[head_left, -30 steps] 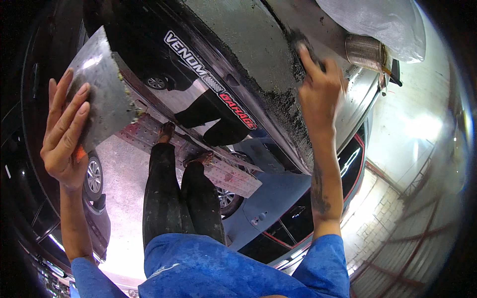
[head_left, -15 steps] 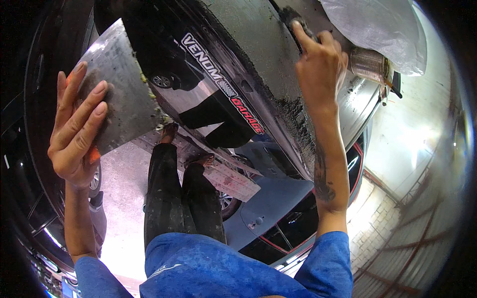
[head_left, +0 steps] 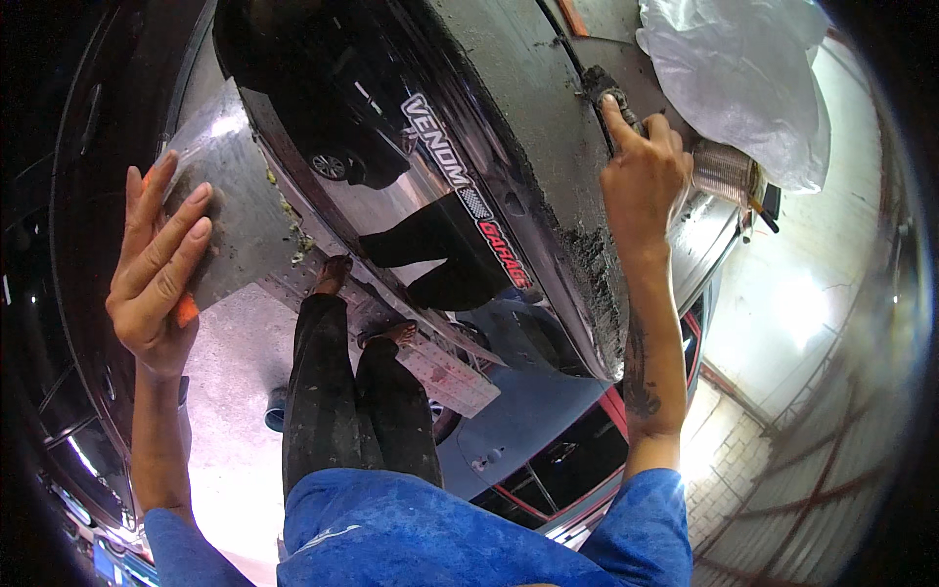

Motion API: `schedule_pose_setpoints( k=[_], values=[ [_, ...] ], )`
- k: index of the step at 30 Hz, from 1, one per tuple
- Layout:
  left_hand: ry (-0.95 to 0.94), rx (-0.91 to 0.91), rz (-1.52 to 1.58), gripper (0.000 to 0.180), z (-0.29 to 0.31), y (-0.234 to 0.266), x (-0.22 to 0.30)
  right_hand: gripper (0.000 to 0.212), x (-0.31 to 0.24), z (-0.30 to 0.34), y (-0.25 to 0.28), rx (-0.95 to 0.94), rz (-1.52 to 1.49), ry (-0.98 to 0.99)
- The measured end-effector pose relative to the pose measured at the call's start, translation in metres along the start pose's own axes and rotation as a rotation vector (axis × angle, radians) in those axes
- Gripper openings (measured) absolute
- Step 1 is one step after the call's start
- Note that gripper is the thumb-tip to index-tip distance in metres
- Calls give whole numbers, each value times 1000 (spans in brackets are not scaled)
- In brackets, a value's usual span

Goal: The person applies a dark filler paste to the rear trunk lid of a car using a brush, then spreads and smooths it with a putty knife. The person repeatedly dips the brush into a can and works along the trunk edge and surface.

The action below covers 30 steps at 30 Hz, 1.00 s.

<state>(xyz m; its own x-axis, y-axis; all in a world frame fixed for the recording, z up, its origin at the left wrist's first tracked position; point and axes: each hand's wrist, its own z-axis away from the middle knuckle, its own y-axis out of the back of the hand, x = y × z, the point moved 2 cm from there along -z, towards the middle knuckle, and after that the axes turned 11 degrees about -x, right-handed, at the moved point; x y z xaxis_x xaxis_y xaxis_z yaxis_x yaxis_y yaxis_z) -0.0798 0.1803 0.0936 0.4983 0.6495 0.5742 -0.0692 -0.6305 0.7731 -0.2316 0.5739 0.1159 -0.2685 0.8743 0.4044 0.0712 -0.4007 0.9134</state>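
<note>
My left hand (head_left: 161, 289) holds a flat metal plate (head_left: 240, 186) with an orange grip, fingers spread across its face. Bits of pale putty cling to the plate's right edge, beside the black car's window (head_left: 323, 78). Over the car's roof my right hand (head_left: 648, 186) is closed on a small tool (head_left: 612, 93) caked in dark putty, index finger stretched along it. The tool's lower edge is hidden, so contact with the roof is hard to judge. Rough dark putty (head_left: 592, 259) coats the roof edge below that hand.
A ribbed tin can (head_left: 726, 170) and a crumpled clear plastic sheet (head_left: 743, 78) lie right of my right hand. An orange-edged flat piece (head_left: 573, 18) rests farther up. My bare feet stand on a plank (head_left: 450, 377); a blue-grey car (head_left: 528, 411) is behind it.
The whole view has shifted, so the car sits lower and farther right. The orange-edged piece has come into view on the roof. Both hands keep their holds.
</note>
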Motion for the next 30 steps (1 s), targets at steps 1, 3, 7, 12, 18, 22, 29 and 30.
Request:
schedule_pose_setpoints(
  k=[1,3,7,12,18,22,29,30],
  values=[
    [10,31,12,31,2,-1,1,56,1,-2,-3,50,14,10],
    [32,26,44,32,5,-5,2,54,-1,-11,-7,61,0,54],
    [58,44,40,32,11,-3,2,53,-10,-20,3,19,-9,41],
    [105,62,21,36,18,1,-2,53,-29,-46,18,55,-40,93],
    [168,69,11,28,35,8,-7,48,-34,-56,26,-6,-57,44],
    [209,66,6,29,42,8,-9,48,-43,-72,29,56,-19,109],
    [254,86,20,28,53,9,-13,54,-38,-78,20,-25,-1,74],
    [250,119,4,27,54,9,-14,55,-39,-76,20,-20,2,87]
  ],
)
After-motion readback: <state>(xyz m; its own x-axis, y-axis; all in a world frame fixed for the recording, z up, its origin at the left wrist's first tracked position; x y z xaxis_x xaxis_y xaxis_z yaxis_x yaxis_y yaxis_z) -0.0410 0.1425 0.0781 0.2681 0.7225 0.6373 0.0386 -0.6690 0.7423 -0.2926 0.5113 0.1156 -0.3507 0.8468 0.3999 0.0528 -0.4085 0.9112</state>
